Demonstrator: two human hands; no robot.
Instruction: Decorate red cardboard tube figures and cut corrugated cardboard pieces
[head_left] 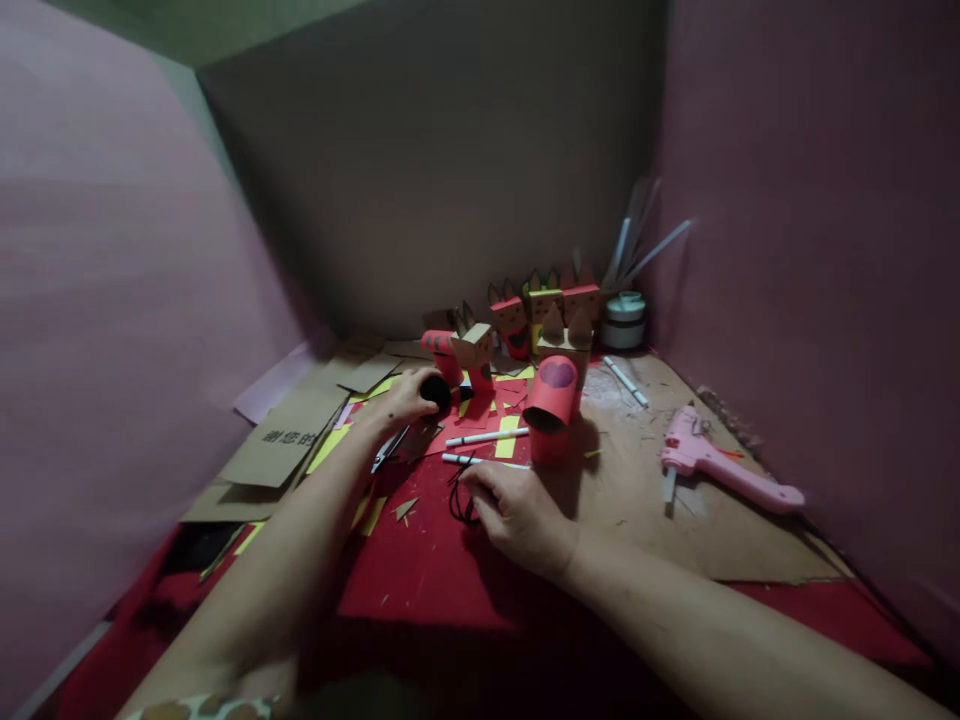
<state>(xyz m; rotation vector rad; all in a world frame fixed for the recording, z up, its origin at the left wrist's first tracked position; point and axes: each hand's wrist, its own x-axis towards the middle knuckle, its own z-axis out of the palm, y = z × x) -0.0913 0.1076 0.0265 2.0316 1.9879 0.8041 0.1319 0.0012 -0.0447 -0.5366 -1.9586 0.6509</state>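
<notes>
Out to the left, my left hand (409, 397) is closed around a dark round object (435, 395), whose kind I cannot make out. My right hand (517, 515), nearer to me, pinches a loose loop of thin black cord (459, 500) above the red cloth. Just beyond it lie two white sticks (487, 437) with dark marks. Red paper tubes (553, 395) stand past my right hand, the front one bearing a purple heart. A figure with a cardboard box head (474, 347) is close to my left hand. Under my left wrist lie scissors (386, 450), partly hidden.
A pink glue gun (720, 470) lies on the cardboard sheet (645, 540) at right. Several box-headed paper figures (544, 300) line the back. A lidded jar (624, 320) stands near clear sticks. Cardboard pieces (289, 430) are stacked at left, with paper scraps around. Walls enclose three sides.
</notes>
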